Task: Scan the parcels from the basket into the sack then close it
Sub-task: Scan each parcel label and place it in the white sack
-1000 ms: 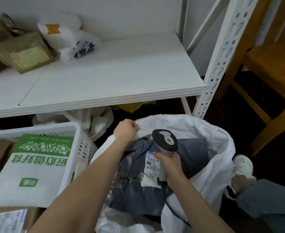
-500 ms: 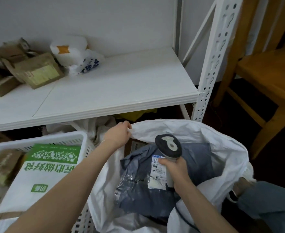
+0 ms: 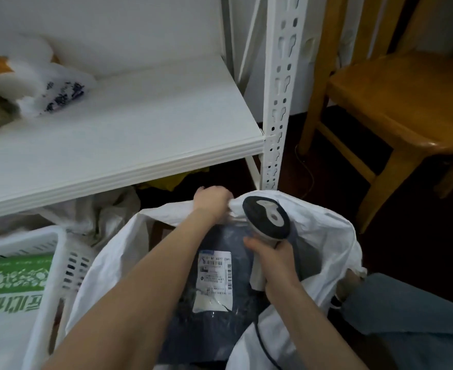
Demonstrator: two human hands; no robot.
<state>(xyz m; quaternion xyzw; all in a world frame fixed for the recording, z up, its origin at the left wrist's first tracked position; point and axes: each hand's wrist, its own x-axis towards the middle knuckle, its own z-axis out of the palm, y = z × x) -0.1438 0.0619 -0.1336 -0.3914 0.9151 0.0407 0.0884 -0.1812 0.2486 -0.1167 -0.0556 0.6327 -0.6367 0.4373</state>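
Head cam: looking down into a white woven sack (image 3: pixel 324 236) sat open on the floor. It's between a white slotted plastic basket (image 3: pixel 61 252) on the left and a leg in blue-grey jeans (image 3: pixel 406 324) on the right.
Left hand: the left hand (image 3: pixel 211 202) is out at the far rim of the sack, fingers curled over the edge and bunching the cloth. It's a bit motion-blurred, so I can't make out the fingertips one by one.
Right hand: the right hand (image 3: pixel 277 265) is wrapped round the handle of a white-and-dark handheld barcode scanner (image 3: pixel 266 218), thumb up along the near side. The scanner's head is up by the sack's far rim, just beside the left hand.
Parcel: a dark grey plastic mailer parcel (image 3: pixel 220 327) lies inside the sack with its white shipping label (image 3: pixel 214 281) facing up. It sits below both forearms, label just left of the right hand's fingers. Can't tell if either hand actually touches it.
Basket: a green-and-white printed bag (image 3: pixel 9 287) lies in it, filling the part that shows.
Up top: white metal shelf (image 3: pixel 118 134) with a blurry white plastic bag with blue print (image 3: pixel 57 94) at its left end.
In the way: the shelf's perforated white upright post (image 3: pixel 278 102) stands right behind the sack.
Right side: yellowish wooden chair (image 3: pixel 396 102), apart from the sack.
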